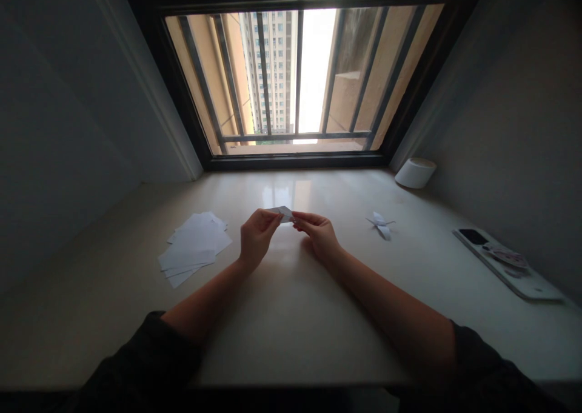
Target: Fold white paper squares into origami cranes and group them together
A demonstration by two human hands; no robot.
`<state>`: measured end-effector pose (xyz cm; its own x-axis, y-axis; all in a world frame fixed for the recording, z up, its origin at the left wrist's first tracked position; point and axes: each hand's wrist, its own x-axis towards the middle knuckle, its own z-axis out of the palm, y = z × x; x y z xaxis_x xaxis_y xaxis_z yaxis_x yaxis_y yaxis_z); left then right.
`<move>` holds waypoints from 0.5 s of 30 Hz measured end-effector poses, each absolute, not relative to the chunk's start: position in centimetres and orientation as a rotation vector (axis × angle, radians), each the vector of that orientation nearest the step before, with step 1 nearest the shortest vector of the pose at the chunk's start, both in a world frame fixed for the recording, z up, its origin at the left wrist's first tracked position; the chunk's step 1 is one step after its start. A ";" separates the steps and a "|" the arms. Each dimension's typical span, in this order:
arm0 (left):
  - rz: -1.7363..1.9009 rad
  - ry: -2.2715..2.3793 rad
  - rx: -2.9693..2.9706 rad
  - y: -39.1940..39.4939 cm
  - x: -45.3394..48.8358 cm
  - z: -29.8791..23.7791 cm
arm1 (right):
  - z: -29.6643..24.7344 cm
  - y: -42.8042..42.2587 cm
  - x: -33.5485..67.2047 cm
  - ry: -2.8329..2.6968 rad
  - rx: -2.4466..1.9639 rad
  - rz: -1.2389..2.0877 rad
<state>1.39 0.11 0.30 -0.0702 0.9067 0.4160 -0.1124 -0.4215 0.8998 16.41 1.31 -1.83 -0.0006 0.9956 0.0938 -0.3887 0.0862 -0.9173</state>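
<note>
A small folded piece of paper (285, 211) is held between both hands, a little above the pale windowsill (291, 316). My left hand (257, 234) pinches its left side between thumb and fingers. On the right side, my right hand (318, 230) grips the paper's edge with its fingertips. The fingers partly cover the paper, so its full shape cannot be made out. To the right lies a folded paper crane (381, 224), apart from the hands. Off to the left is a loose, fanned pile of white paper sheets (195, 243).
A phone (507, 264) in a decorated case lies at the far right by the wall. In the back right corner stands a white cylindrical object (415, 173). A dark-framed window (295, 161) with bars rises behind the sill.
</note>
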 end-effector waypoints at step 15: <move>1.584 0.996 1.257 0.5 1.1 0.2 | -0.6 0.6 16.3 -1.032 -0.850 1.270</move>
